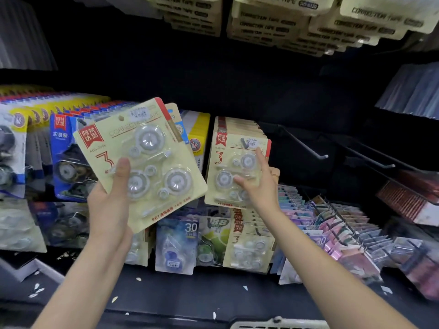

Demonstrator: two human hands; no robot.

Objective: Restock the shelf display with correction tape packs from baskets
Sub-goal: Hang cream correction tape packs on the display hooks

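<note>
**Here, one pack in hand, one stack on the hook**

Here the left hand (111, 198) is gripping a cream correction tape pack (140, 160), thumb across its front, tilting it before the blue packs (69, 160). The right hand (255, 184) is resting with relaxed fingers against the front of the hanging stack (235, 162) of matching packs on its hook (244, 142); whether it is pinching anything is unclear. Bare hooks (301, 143) are jutting out to the right.

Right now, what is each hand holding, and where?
Left hand grips a tape pack at its lower left edge. Right hand holds nothing, fingers touching the hung packs.
</note>
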